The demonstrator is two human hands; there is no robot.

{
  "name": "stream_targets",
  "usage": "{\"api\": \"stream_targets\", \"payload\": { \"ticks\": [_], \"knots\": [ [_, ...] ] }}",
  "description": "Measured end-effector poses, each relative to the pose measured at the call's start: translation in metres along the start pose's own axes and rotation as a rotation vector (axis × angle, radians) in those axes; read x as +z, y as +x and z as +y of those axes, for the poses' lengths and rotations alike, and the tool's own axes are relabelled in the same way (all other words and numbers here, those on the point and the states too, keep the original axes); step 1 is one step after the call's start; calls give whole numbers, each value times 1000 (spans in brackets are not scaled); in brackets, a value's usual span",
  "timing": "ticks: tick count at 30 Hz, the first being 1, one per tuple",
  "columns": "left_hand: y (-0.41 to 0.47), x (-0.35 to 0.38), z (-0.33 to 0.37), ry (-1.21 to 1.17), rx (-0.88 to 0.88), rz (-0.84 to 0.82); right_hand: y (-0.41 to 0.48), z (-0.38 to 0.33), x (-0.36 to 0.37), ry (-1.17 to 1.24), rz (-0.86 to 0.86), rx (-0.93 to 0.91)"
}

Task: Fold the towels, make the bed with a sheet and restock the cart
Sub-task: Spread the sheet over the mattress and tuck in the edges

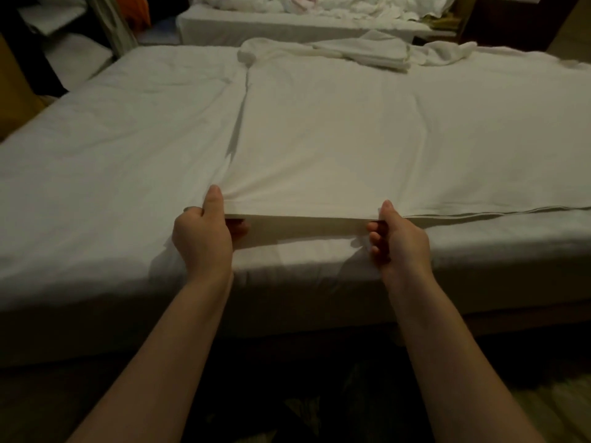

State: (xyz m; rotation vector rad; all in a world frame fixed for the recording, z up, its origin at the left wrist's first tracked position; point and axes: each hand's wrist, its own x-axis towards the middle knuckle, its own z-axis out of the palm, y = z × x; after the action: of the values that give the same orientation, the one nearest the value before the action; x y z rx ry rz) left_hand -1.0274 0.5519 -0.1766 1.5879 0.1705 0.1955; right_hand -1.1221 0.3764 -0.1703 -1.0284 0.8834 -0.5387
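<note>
Asking: where does the large white cotton sheet (319, 139) lie?

Answering: it is spread flat over the wide bed with a white-covered mattress (96, 155). It covers the middle and right of the bed. The left part of the mattress is bare of it. One long edge of the sheet runs from the far side towards the viewer.

Asking: and what are the hands doing?

Answering: both bare forearms reach in from the bottom of the view. The left-hand grip (204, 238) is closed on the sheet's near left corner, with the thumb on top and the fingers curled beneath. The right-hand grip (396, 241) pinches the same near hem further right, also thumb on top. Between the two, the hem is lifted just off the mattress and pulled straight, with a shadow under it. Right of the right-hand grip the hem rests on the bed, near the front edge.

Asking: is anything else on the bed?

Answering: yes, crumpled white towels (361, 52) lie along the far side, touching the sheet's far end, which is bunched there.

Asking: and beyond that?

Answering: a second white bed (287, 30) stands behind, with a heap of rumpled white linen (319, 4) on it. The room is dim.
</note>
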Motion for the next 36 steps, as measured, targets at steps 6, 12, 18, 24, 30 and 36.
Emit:
{"api": "stream_targets", "payload": {
  "ticks": [6, 12, 18, 24, 30, 36],
  "knots": [
    [-13, -11, 6, -77, -85, -61, -2, 4, 0, -72, -4, -75],
    [-5, -19, 4, -96, -172, -113, 2, -3, 4, -243, -182, -38],
    [-4, -30, -1, -4, -154, -124, 3, -3, 6, -201, -191, -14],
    [-9, -38, -14, 196, 64, -55, -8, 4, 3, -347, -117, -123],
    [-5, -41, -23, 286, 102, -36, -11, 7, 0, -449, -87, -173],
    [10, -54, -7, 683, 203, -212, -8, 11, 0, -809, -12, -528]
  ]
}}
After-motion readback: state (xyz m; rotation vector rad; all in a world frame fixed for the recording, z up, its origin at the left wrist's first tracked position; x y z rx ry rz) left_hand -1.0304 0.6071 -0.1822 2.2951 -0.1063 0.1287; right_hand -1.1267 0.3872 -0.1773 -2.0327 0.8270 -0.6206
